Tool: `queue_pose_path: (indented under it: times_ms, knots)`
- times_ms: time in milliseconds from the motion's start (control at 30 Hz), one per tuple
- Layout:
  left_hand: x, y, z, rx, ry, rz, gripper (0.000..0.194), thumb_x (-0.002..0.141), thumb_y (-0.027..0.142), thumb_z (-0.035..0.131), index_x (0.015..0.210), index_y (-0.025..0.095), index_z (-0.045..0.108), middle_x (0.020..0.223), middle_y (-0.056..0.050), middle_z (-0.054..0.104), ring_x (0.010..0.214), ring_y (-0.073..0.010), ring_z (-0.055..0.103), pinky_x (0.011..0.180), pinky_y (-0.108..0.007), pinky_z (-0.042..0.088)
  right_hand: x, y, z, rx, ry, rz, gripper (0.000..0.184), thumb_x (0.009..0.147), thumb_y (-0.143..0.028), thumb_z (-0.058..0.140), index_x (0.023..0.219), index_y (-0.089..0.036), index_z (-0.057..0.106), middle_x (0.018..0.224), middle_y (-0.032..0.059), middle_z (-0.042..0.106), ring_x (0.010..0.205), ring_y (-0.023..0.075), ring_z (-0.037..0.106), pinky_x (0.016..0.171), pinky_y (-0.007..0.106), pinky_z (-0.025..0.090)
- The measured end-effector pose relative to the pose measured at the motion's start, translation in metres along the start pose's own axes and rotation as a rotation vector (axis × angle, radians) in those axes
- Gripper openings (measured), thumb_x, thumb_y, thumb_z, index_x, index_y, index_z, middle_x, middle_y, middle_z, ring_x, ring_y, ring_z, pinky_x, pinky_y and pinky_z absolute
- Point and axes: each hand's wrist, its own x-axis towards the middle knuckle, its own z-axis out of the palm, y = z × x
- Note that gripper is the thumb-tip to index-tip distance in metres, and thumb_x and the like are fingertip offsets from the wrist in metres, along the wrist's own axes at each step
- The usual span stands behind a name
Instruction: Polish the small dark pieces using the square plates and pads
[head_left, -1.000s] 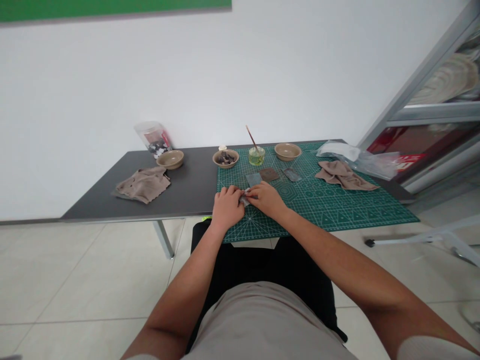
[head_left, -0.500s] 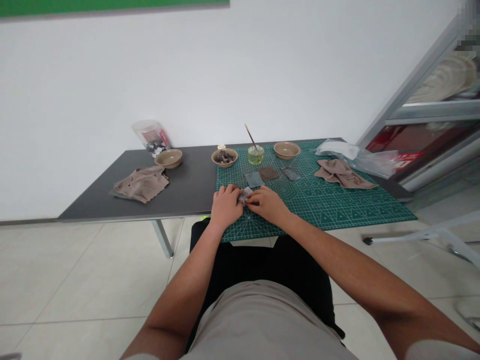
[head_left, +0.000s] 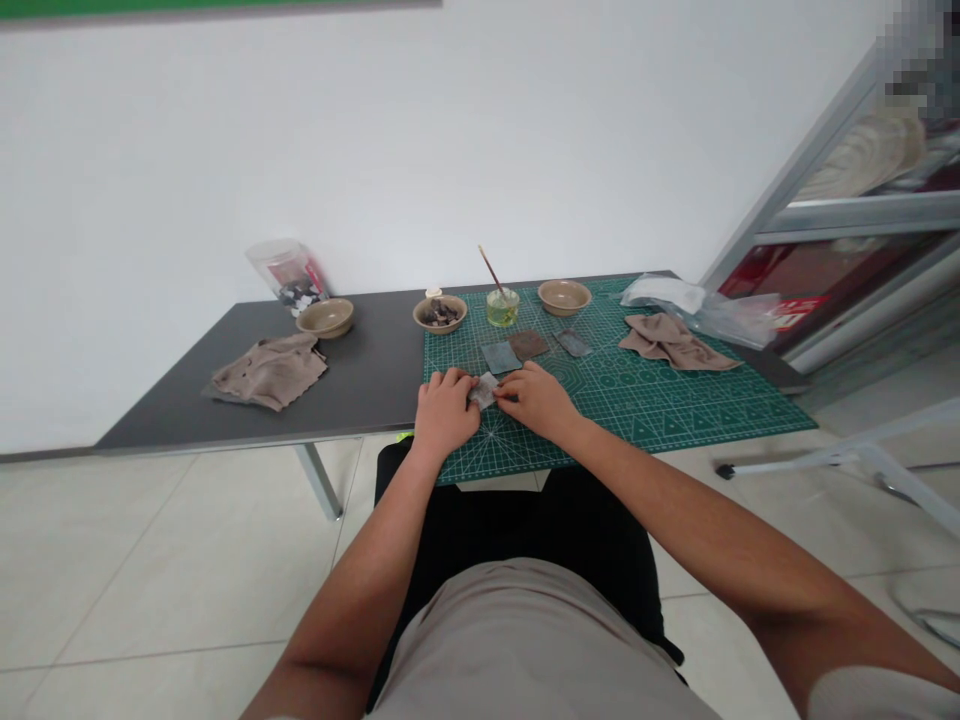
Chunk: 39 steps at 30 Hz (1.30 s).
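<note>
A small pale grey square of sandpaper (head_left: 484, 390) lies on the green cutting mat (head_left: 622, 400) between my hands. My left hand (head_left: 447, 408), fingers closed together, holds its left edge. With thumb and fingertips, my right hand (head_left: 537, 400) pinches the right edge. Whether a smaller piece is under the fingers, I cannot tell. Just beyond my hands lie a blue-grey sheet (head_left: 501, 357), a brown sheet (head_left: 529, 344) and a dark grey sheet (head_left: 574, 342).
At the back stand a bowl of dark chips (head_left: 440, 314), a glass of yellowish liquid (head_left: 502, 309) with a brush (head_left: 491, 268), and two other bowls (head_left: 565, 297). Cloths (head_left: 274, 372) lie left and right. A clear jar (head_left: 289, 275) and a plastic bag (head_left: 701, 305) flank them.
My hands have moved slightly apart, and the pale sandpaper between them, earlier mostly covered, now shows flat. The whole view has shifted a little to the right.
</note>
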Motion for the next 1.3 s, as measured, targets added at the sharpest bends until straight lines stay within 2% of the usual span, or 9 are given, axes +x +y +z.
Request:
queue_pose_path:
  times_ms: [233, 467, 600, 767, 967, 1100, 1300]
  knots:
    - [0.0, 0.001, -0.001, 0.023, 0.002, 0.018, 0.034, 0.09, 0.026, 0.048, 0.119, 0.024, 0.064, 0.126, -0.008, 0.062, 0.114, -0.0301, 0.051, 0.093, -0.047, 0.044, -0.001, -0.015, 0.008, -0.008, -0.017, -0.056, 0.016, 0.091, -0.02, 0.065, 0.091, -0.02, 0.081, 0.1, 0.0059, 0.077, 0.09, 0.0222, 0.06, 0.087, 0.038, 0.044]
    - [-0.001, 0.0, 0.001, 0.025, 0.018, 0.021, 0.031, 0.09, 0.026, 0.049, 0.117, 0.025, 0.064, 0.125, -0.007, 0.063, 0.112, -0.0291, 0.051, 0.092, -0.045, 0.044, 0.018, -0.004, 0.011, -0.031, -0.011, -0.069, 0.018, 0.093, -0.022, 0.062, 0.092, -0.022, 0.08, 0.102, 0.0058, 0.077, 0.09, 0.0216, 0.061, 0.09, 0.039, 0.042]
    - [-0.001, 0.0, 0.001, 0.023, 0.023, 0.025, 0.032, 0.089, 0.025, 0.049, 0.118, 0.025, 0.064, 0.125, -0.007, 0.063, 0.112, -0.0291, 0.051, 0.092, -0.046, 0.044, 0.011, 0.001, 0.004, -0.048, -0.012, -0.017, 0.017, 0.091, -0.022, 0.064, 0.092, -0.021, 0.081, 0.097, 0.0075, 0.077, 0.089, 0.0233, 0.061, 0.087, 0.04, 0.044]
    - [-0.001, 0.002, 0.0, 0.03, 0.002, 0.025, 0.032, 0.09, 0.026, 0.048, 0.119, 0.024, 0.063, 0.125, -0.008, 0.061, 0.113, -0.0299, 0.05, 0.093, -0.047, 0.043, -0.003, -0.012, 0.006, -0.015, -0.003, -0.014, 0.016, 0.091, -0.021, 0.065, 0.091, -0.022, 0.081, 0.099, 0.0067, 0.077, 0.091, 0.0233, 0.062, 0.088, 0.04, 0.044]
    - [-0.002, 0.002, 0.0, 0.028, 0.014, 0.036, 0.031, 0.089, 0.026, 0.048, 0.116, 0.024, 0.063, 0.124, -0.008, 0.062, 0.112, -0.0294, 0.051, 0.092, -0.046, 0.043, 0.011, -0.016, 0.014, -0.003, -0.02, -0.081, 0.019, 0.095, -0.023, 0.061, 0.097, -0.022, 0.079, 0.106, 0.0043, 0.077, 0.093, 0.0213, 0.063, 0.09, 0.039, 0.042]
    - [-0.002, 0.002, -0.001, 0.013, 0.016, 0.029, 0.03, 0.091, 0.027, 0.047, 0.116, 0.023, 0.063, 0.124, -0.008, 0.062, 0.113, -0.0287, 0.051, 0.094, -0.045, 0.042, 0.017, -0.005, 0.01, -0.062, -0.001, -0.036, 0.019, 0.094, -0.024, 0.061, 0.093, -0.02, 0.08, 0.101, 0.007, 0.077, 0.09, 0.0228, 0.061, 0.089, 0.04, 0.042]
    - [-0.002, 0.003, -0.002, 0.005, -0.006, 0.004, 0.03, 0.091, 0.027, 0.047, 0.116, 0.025, 0.064, 0.125, -0.008, 0.062, 0.115, -0.0286, 0.051, 0.095, -0.045, 0.042, 0.0, -0.007, 0.007, -0.104, 0.071, 0.028, 0.018, 0.092, -0.027, 0.064, 0.085, -0.022, 0.08, 0.092, 0.006, 0.077, 0.085, 0.0235, 0.058, 0.081, 0.038, 0.044]
